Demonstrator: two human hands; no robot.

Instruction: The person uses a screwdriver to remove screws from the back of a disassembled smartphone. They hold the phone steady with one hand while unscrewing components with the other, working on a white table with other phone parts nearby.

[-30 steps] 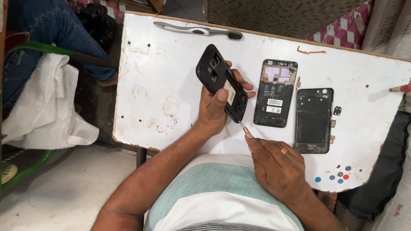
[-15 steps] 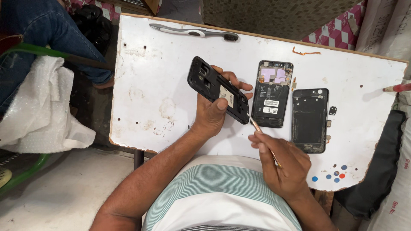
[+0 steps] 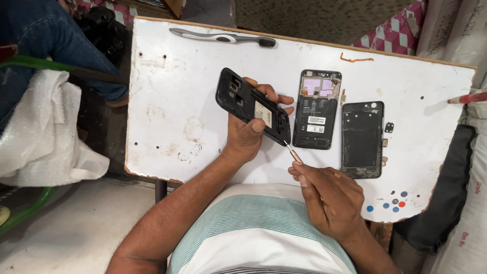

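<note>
- Left hand (image 3: 248,134) wrapped around a black phone frame (image 3: 252,106), thumb on its inner face, fingers curled behind the far side. Frame is held up off the tabletop (image 3: 167,101), over the middle of it, inner side facing the camera.
- Frame's long axis runs on a diagonal: camera-cutout end points toward the far-left corner, the other end dips toward the near edge and the right hand.
- Right hand (image 3: 329,198) pinched closed on a thin screwdriver (image 3: 293,152), fingers bunched around the handle just over the near edge.
- Key relation: the tool tip meets the frame's lower-right corner. Shaft runs up and left from the right hand, roughly continuing the frame's diagonal. Tip looks to be touching the corner or just short of it; can't resolve which.
- Right hand is the nearer one to that corner for tool work; left is purely the holder.
- Opened phone body (image 3: 318,109) with exposed board and label lies flat just right of the held frame, long axis from far edge to near edge.
- Black back panel (image 3: 361,139) lies flat right of that, parallel to it, with small loose bits (image 3: 388,127) beside it.
- Grey-handled toothbrush (image 3: 223,38) lies along the far edge, well apart from both hands.
- Coloured dots (image 3: 390,203) sit near the near-right corner.
- Red pencil tip (image 3: 466,98) pokes in at the right edge.
</note>
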